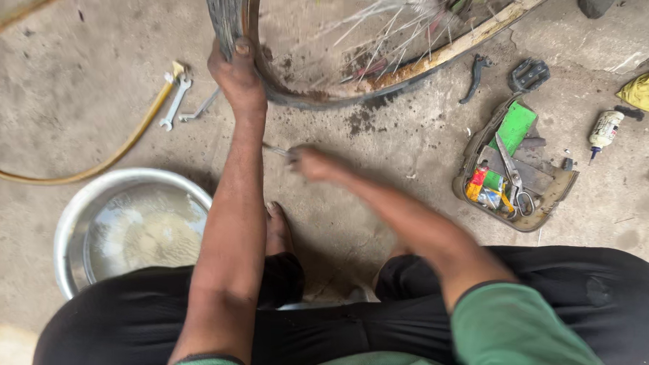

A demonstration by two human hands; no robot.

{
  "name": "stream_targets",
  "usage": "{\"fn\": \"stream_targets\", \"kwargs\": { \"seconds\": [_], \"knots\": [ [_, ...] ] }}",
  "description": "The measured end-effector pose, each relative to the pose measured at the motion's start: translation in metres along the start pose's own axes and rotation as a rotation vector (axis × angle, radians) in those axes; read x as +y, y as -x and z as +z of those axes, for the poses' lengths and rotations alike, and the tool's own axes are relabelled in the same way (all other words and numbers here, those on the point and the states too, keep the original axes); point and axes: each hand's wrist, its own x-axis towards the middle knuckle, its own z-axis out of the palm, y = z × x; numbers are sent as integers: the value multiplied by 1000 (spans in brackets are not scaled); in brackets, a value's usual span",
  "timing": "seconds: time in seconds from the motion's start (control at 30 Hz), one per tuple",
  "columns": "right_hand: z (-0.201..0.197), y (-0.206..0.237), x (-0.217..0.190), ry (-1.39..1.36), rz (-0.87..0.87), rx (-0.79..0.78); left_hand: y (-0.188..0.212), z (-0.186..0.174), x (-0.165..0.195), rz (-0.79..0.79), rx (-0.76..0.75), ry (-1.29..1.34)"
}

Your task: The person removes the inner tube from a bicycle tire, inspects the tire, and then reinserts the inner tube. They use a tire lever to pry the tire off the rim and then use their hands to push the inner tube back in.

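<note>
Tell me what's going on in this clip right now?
A person crouches on a concrete floor over a bicycle wheel. The left hand grips the tyre at the wheel's rim, while the right hand, blurred, holds a thin metal tool just below the wheel. A metal basin of water sits to the left, two spanners lie beside a yellow hose, and an open tray of repair bits with scissors lies to the right.

Soft, even daylight casts faint shadows, glare whitens the round steel water basin (75, 215), and the right hand (312, 162) beside it is motion-blurred.
</note>
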Motion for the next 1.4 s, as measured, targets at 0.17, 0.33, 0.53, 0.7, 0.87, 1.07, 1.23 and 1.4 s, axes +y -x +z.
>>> {"fn": "stream_targets", "kwargs": {
  "seconds": [0.17,0.33,0.53,0.7,0.87,1.07,1.23,1.4],
  "knots": [
    [-131,57,-22,910,206,-27,-2,2,-7,23,-70,115],
    [-161,99,-83,1121,223,153,-6,4,-11,13,-65,55],
    [-159,85,-84,1090,138,168,1,5,-9,43,41,-90],
    [-177,56,-57,1153,124,116,3,5,-6,64,66,-161],
    [-182,49,-51,1347,-128,169,5,4,-5,49,37,-163],
    [-171,65,-69,1297,21,131,15,10,-2,-37,106,-137],
    [-170,65,-67,1248,58,139,20,17,4,-126,127,-208],
    [-82,71,-33,554,264,269,12,14,2,7,0,-113]
  ]
}}
